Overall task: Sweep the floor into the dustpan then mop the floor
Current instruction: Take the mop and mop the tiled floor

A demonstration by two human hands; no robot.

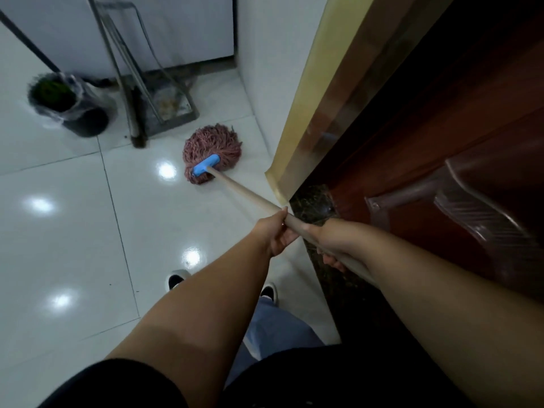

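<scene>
Both hands grasp mop handle (250, 194): left hand (278, 234) ahead to steer, right hand (329, 245) behind to push. Mop head (212, 153) flat on floor (73, 231) nr dustpan (173, 108), which is parked by wall w/ debris.

Black short sleeves (117, 384), light blue trousers (273, 331), black-and-white shoes (175, 279)

— From where is the view looking?
— A single head camera is looking forward and steeply down from standing height along both forearms, with the white tiled floor (73, 231) lying well below.
— How near?
— The arms are filling the lower frame; the wide lens is bending the dark door (441, 142) at right.
</scene>
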